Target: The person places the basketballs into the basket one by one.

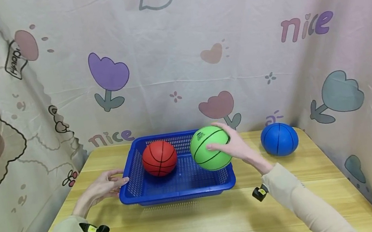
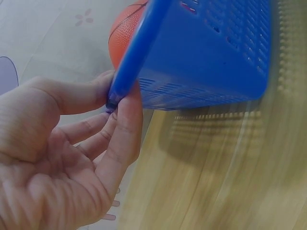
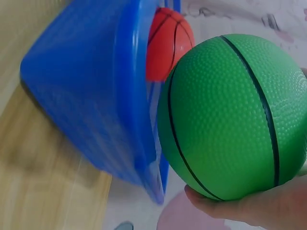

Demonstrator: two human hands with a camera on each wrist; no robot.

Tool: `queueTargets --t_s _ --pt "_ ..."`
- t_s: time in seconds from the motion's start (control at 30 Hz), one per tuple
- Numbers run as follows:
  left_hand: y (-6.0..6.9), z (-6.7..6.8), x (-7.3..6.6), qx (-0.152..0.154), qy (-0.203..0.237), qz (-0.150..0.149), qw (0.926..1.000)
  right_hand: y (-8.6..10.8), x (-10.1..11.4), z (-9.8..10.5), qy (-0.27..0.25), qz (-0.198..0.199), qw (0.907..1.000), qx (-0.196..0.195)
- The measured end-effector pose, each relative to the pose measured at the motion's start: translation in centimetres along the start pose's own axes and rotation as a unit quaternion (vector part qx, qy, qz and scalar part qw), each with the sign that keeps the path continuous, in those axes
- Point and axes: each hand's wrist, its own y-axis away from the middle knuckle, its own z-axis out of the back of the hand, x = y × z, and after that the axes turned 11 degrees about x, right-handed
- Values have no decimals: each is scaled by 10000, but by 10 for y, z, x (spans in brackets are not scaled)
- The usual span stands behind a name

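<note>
In the head view a blue plastic basket (image 1: 179, 193) holds a red ball (image 1: 159, 158) in its left part. My left hand (image 1: 105, 187) pinches the basket's left rim between thumb and fingers; the left wrist view shows this pinch on the blue rim (image 2: 139, 52) closely. A green ball (image 1: 210, 148) is gripped by my right hand (image 1: 234, 146) over the basket's right part. In the right wrist view the green ball (image 3: 235, 115) is beside the basket rim (image 3: 132, 81), with the red ball (image 3: 170, 43) behind.
On the wooden table (image 1: 195, 229), a blue ball (image 1: 279, 139) lies at the back right, right of the basket. A printed cloth (image 1: 163, 55) hangs behind the table and along both sides.
</note>
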Motion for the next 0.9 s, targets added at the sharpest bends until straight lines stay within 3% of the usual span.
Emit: queueTargets --t_s 0.3,0.5,0.9 --pt "0 -1 -1 0 72 7 10000 -6 0 -28 -434 -179 9984 302" --pt "1 -1 -1 -56 11 27 10000 -9 -4 -46 -810 -463 9954 197" --pt "2 -1 -1 -53 12 9 10000 -10 -3 -71 -818 -782 9936 47"
